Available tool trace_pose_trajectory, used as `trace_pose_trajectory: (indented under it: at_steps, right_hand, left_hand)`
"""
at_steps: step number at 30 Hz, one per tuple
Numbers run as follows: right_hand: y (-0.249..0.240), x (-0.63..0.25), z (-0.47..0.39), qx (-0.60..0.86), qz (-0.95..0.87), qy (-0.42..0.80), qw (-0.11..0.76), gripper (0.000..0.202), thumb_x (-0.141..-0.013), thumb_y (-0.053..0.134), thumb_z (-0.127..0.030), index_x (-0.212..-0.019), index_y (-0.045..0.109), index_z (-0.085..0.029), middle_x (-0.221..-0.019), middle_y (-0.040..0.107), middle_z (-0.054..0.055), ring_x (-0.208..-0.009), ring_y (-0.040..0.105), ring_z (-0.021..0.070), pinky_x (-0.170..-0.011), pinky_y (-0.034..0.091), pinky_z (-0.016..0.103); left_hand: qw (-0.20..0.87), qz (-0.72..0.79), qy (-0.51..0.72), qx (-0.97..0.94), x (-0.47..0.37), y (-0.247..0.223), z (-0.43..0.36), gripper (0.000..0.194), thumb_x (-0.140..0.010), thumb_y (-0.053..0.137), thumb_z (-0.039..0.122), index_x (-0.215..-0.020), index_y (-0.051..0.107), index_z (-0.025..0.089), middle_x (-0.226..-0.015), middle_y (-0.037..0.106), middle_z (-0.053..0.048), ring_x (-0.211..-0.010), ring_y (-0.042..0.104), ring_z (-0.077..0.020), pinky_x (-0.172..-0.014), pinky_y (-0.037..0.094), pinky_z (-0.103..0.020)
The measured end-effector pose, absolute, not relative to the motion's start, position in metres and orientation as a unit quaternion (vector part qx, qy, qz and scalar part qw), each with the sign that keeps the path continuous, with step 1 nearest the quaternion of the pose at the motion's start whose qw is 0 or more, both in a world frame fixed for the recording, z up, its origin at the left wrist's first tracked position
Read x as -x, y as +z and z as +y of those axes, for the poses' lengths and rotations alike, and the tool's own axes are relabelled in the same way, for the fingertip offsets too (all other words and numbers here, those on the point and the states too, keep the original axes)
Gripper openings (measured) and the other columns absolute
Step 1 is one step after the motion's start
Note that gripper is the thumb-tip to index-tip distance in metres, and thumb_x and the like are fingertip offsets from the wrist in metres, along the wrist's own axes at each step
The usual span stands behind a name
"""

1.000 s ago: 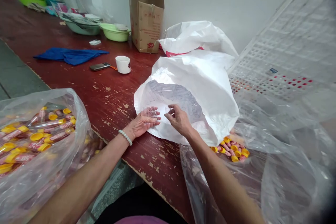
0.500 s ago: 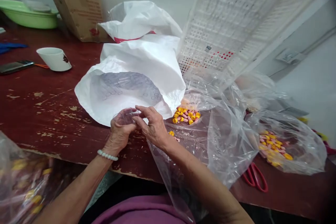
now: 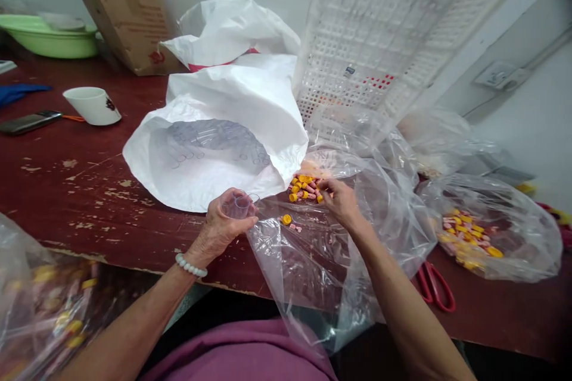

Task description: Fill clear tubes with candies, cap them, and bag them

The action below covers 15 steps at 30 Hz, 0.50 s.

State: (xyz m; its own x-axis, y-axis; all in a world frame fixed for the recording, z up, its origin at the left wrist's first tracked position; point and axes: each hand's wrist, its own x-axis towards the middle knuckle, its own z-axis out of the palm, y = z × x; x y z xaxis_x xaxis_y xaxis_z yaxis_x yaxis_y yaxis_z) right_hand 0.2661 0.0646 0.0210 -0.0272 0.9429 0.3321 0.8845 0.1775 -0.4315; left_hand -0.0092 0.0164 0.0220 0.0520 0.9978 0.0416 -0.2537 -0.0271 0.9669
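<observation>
Clear plastic tubes [image 3: 238, 207] are held in my left hand [image 3: 222, 220], their round open ends toward the right. My right hand [image 3: 339, 203] is at the right edge of a pile of small pink pieces with yellow caps [image 3: 304, 188], fingers pinched together; what they grip, if anything, is too small to tell. One yellow cap [image 3: 286, 219] and some small pink bits lie on clear plastic between my hands. Behind my left hand a white sack [image 3: 201, 181] lies open, with many clear tubes [image 3: 210, 134] inside.
A white plastic crate [image 3: 357, 41] leans behind the clear bags. On the right are another bag of capped pieces [image 3: 469, 238] and red-handled scissors [image 3: 440, 289]. A white cup [image 3: 92, 106], a phone [image 3: 31, 122], a green basin [image 3: 53, 41] and a cardboard box [image 3: 129, 18] stand left.
My right hand has left the clear tubes and moved right to the capped pieces. My left hand keeps the tubes and has shifted slightly right. The view has shifted a little.
</observation>
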Motion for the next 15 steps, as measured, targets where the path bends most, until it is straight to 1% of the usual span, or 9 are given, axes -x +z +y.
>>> trace_pose_trajectory:
  at_steps: [2,4,6,8,9,10,11,13,15]
  right_hand:
    - [0.012,-0.269,0.069,0.617,-0.767,0.019,0.172,0.021,-0.082,0.054,-0.017,-0.098,0.069,-0.017,-0.1,0.069,0.01,-0.095,0.057,0.0229,-0.087,0.042,0.036]
    - [0.006,-0.263,0.071,0.595,-0.797,-0.017,0.104,0.031,-0.085,0.054,-0.023,-0.113,0.065,-0.018,-0.108,0.066,0.012,-0.101,0.054,0.0253,-0.09,0.04,0.037]
    - [0.004,-0.256,0.073,0.583,-0.808,-0.039,0.07,0.035,-0.087,0.051,-0.027,-0.121,0.06,-0.02,-0.112,0.064,0.012,-0.103,0.052,0.027,-0.089,0.039,0.038]
    - [0.004,-0.252,0.075,0.576,-0.814,-0.037,0.06,0.03,-0.089,0.047,-0.026,-0.114,0.062,-0.018,-0.11,0.064,0.014,-0.102,0.052,0.0275,-0.087,0.039,0.037]
    - [0.005,-0.251,0.075,0.582,-0.81,-0.028,0.072,0.027,-0.089,0.046,-0.024,-0.108,0.063,-0.016,-0.107,0.064,0.015,-0.1,0.053,0.0271,-0.086,0.039,0.037]
    - [0.007,-0.25,0.074,0.595,-0.797,-0.013,0.104,0.024,-0.088,0.046,-0.022,-0.103,0.063,-0.014,-0.102,0.064,0.015,-0.096,0.055,0.026,-0.084,0.04,0.037]
    - [0.01,-0.249,0.072,0.612,-0.775,0.012,0.157,0.023,-0.086,0.048,-0.021,-0.102,0.062,-0.013,-0.097,0.064,0.014,-0.091,0.056,0.0241,-0.081,0.041,0.035]
    - [0.018,-0.242,0.063,0.629,-0.709,0.101,0.302,0.023,-0.084,0.05,-0.022,-0.103,0.059,-0.014,-0.085,0.064,0.008,-0.077,0.057,0.0184,-0.073,0.044,0.031]
    - [0.03,-0.23,0.046,0.59,-0.64,0.223,0.439,0.024,-0.084,0.053,-0.029,-0.105,0.056,-0.017,-0.081,0.063,0.002,-0.068,0.056,0.0136,-0.066,0.044,0.027]
  left_hand:
    - [0.581,0.418,0.537,-0.447,0.001,0.018,0.016,0.043,-0.049,0.077,0.008,-0.084,0.052,0.016,-0.077,0.061,0.001,-0.07,0.061,-0.0123,-0.063,0.049,-0.022]
    - [0.59,0.429,0.526,-0.437,-0.007,0.015,0.015,0.044,-0.047,0.077,0.007,-0.083,0.053,0.016,-0.077,0.06,0.002,-0.07,0.061,-0.012,-0.062,0.048,-0.021]
    - [0.595,0.438,0.516,-0.433,-0.011,0.012,0.015,0.043,-0.045,0.076,0.006,-0.081,0.054,0.015,-0.077,0.059,0.003,-0.069,0.061,-0.012,-0.062,0.048,-0.021]
    - [0.595,0.448,0.503,-0.438,-0.014,0.011,0.015,0.041,-0.044,0.075,0.005,-0.079,0.055,0.015,-0.077,0.059,0.003,-0.068,0.06,-0.0124,-0.06,0.047,-0.021]
    - [0.595,0.454,0.494,-0.442,-0.014,0.011,0.014,0.04,-0.044,0.074,0.005,-0.078,0.056,0.015,-0.076,0.06,0.002,-0.068,0.06,-0.0126,-0.057,0.047,-0.021]
    - [0.595,0.459,0.487,-0.445,-0.014,0.011,0.014,0.04,-0.044,0.074,0.006,-0.078,0.056,0.015,-0.076,0.061,0.002,-0.067,0.06,-0.0129,-0.055,0.046,-0.021]
    - [0.594,0.464,0.481,-0.449,-0.015,0.012,0.013,0.039,-0.045,0.073,0.006,-0.078,0.057,0.015,-0.075,0.061,0.001,-0.066,0.059,-0.0132,-0.053,0.044,-0.02]
    - [0.59,0.47,0.47,-0.458,-0.016,0.014,0.011,0.037,-0.046,0.073,0.007,-0.078,0.057,0.016,-0.074,0.062,0.001,-0.065,0.059,-0.0136,-0.05,0.043,-0.02]
    - [0.589,0.469,0.465,-0.465,-0.019,0.015,0.009,0.036,-0.048,0.072,0.006,-0.078,0.057,0.016,-0.073,0.063,0.0,-0.066,0.06,-0.0141,-0.05,0.043,-0.02]
